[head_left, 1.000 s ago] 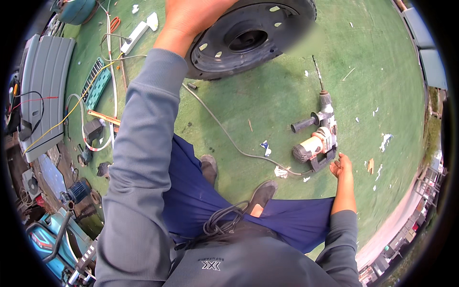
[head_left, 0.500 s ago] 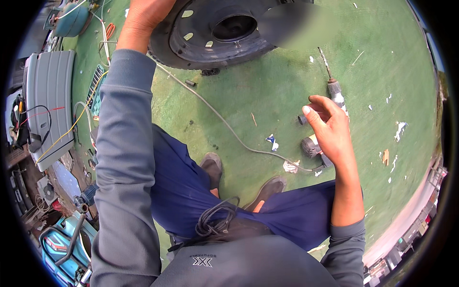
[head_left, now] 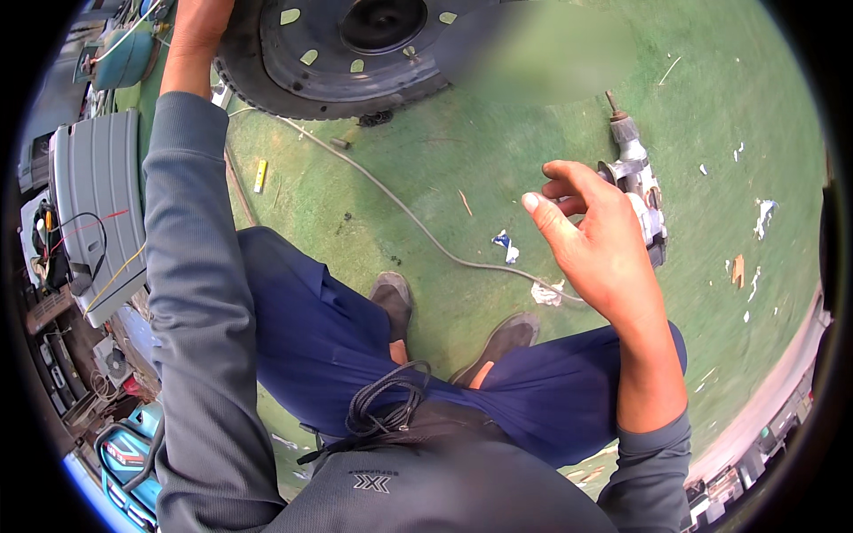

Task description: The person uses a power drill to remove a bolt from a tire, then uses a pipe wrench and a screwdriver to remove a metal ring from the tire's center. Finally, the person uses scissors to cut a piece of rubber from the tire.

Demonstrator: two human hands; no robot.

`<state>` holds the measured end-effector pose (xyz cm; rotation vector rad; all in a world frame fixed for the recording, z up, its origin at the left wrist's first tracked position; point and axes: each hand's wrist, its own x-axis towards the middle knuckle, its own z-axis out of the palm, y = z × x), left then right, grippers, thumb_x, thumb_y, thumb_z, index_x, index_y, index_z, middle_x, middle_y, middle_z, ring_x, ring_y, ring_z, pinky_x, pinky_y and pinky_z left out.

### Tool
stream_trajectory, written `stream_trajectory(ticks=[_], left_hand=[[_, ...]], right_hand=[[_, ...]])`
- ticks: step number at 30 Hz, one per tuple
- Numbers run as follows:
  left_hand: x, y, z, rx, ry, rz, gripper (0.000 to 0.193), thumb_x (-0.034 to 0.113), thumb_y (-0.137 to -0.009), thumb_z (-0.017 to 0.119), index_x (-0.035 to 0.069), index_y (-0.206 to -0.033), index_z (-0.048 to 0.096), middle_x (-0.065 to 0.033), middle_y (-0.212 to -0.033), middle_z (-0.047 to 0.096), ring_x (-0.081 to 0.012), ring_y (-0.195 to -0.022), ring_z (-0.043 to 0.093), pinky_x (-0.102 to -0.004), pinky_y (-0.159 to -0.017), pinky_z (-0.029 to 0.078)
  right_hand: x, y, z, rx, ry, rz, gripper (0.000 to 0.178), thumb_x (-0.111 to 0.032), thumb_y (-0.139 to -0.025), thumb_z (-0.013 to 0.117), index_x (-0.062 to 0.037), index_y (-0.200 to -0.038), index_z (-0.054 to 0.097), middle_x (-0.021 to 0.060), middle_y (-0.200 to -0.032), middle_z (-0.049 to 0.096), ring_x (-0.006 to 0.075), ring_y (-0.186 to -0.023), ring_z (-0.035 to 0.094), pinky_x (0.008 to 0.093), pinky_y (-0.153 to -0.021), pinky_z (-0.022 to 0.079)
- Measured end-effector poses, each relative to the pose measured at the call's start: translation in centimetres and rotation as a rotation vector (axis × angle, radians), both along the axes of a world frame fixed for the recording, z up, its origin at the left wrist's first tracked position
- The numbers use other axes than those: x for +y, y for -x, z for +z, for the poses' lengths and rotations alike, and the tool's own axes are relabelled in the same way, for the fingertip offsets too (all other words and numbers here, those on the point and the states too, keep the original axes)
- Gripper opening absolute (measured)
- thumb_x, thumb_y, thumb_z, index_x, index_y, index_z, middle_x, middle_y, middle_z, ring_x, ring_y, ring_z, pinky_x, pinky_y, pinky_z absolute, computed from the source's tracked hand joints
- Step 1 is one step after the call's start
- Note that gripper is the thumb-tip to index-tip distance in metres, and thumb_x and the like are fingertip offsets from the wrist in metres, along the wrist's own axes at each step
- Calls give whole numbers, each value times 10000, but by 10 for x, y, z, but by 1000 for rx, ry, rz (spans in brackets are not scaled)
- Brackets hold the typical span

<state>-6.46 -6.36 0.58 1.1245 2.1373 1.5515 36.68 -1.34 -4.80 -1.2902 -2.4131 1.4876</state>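
Observation:
A black tyre on a dark steel wheel rim (head_left: 329, 75) is at the top, partly cut off by the picture's edge. My left hand (head_left: 201, 28) reaches to the tyre's left side; its fingers lie beyond the edge, so its grip is hidden. On the right, my right hand (head_left: 597, 240) hangs with thumb and curved fingers apart, holding nothing. A power drill (head_left: 627, 142) with a long bit lies on the green floor just beyond that hand, which covers part of it. A grey cord (head_left: 404, 207) runs across the floor from the wheel toward the drill.
Grey ribbed case (head_left: 98, 191) stands at the left, with a teal tank (head_left: 124, 58) behind it. A small yellow object (head_left: 260, 176) and paper scraps (head_left: 546, 292) lie on the floor. My shoes (head_left: 391, 300) are planted below the wheel. A blurred patch covers the wheel's right side.
The view has shifted, putting the wheel and my left arm farther left. My right hand stays empty, a little farther left against the drill. The yellow object now shows beside my left sleeve.

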Motion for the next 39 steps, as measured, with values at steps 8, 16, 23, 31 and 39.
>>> stream_trajectory(ticks=[8, 16, 23, 31, 39], left_hand=[[2, 4, -9, 31, 35, 12, 401, 304, -1002, 683, -5, -1258, 697, -74, -1132, 733, -159, -987, 688, -305, -877, 538], [-8, 18, -12, 31, 68, 13, 416, 323, -1016, 663, -11, -1262, 697, -82, -1146, 739, -164, -988, 693, -314, -889, 544], [-25, 15, -16, 49, 85, 127, 416, 326, -1019, 655, -13, -1254, 705, -82, -1142, 740, -163, -993, 693, -310, -886, 542], [-33, 23, -20, -5, 127, 199, 429, 338, -1019, 648, -47, -1193, 725, -106, -1071, 756, -183, -920, 710, -325, -822, 558], [-39, -1, -23, -90, 108, 118, 438, 360, -1023, 636, -45, -1150, 742, -110, -1034, 762, -173, -882, 713, -317, -789, 566]], right_hand=[[-1, -2, -2, -11, -23, 16, 479, -280, -919, 749, 67, -1237, 660, 238, -1094, 734, 333, -904, 728, 419, -799, 574], [-2, -4, -2, -23, -12, 20, 485, -292, -917, 746, 62, -1238, 663, 233, -1099, 735, 333, -916, 730, 418, -807, 574], [-1, -5, -1, -52, 0, 13, 490, -304, -921, 741, 47, -1254, 661, 220, -1100, 738, 328, -910, 729, 420, -809, 574], [0, -8, -2, -39, -18, 36, 491, -304, -919, 743, 60, -1239, 663, 229, -1085, 736, 337, -894, 725, 426, -806, 570], [-3, -7, 6, -13, -2, 5, 471, -281, -916, 750, 67, -1222, 667, 241, -1089, 730, 363, -904, 724, 435, -818, 567]])
